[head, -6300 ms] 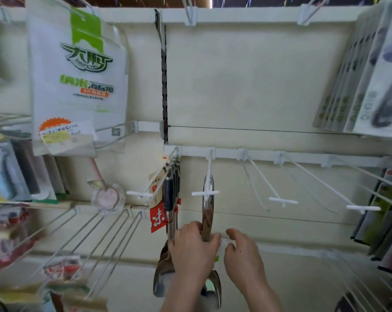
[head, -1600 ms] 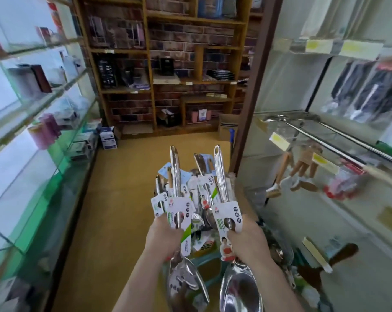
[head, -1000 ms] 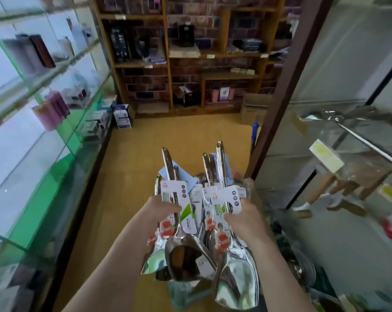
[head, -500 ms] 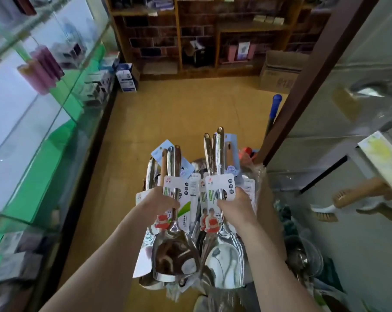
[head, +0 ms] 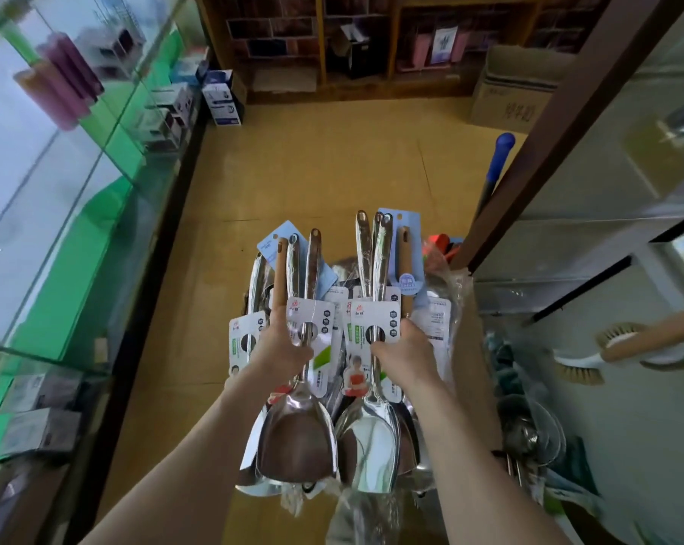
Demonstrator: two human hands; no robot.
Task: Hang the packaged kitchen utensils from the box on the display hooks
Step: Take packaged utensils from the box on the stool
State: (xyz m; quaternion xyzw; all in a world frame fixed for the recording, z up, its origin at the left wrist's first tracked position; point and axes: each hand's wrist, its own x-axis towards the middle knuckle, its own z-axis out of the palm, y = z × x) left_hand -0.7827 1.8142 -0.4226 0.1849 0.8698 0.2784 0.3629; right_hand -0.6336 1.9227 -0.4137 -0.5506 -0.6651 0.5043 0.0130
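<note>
I look down at a pile of packaged steel scoops standing in a box lined with clear plastic (head: pixel 456 293). My left hand (head: pixel 283 344) grips the handle of one carded scoop (head: pixel 299 434), its bowl toward me. My right hand (head: pixel 405 348) grips the handle of a second carded scoop (head: pixel 370 446) beside it. Behind them stand more utensils, among them a wooden-handled one on a blue card (head: pixel 405 249). No display hooks are in view.
A glass display case (head: pixel 57 190) with boxed goods runs along the left. On the right is a shelf unit with a brown post (head: pixel 560 123), brushes (head: pixel 607 348) and metal ware (head: pixel 529 438). A blue-tipped handle (head: pixel 497 159) leans there. Tan floor leads to a cardboard box (head: pixel 513 92) and wooden shelves.
Since the wall of hooks, my view has swung round and down to the box. Both hands, each with a scoop, have sunk lower in the last second.
</note>
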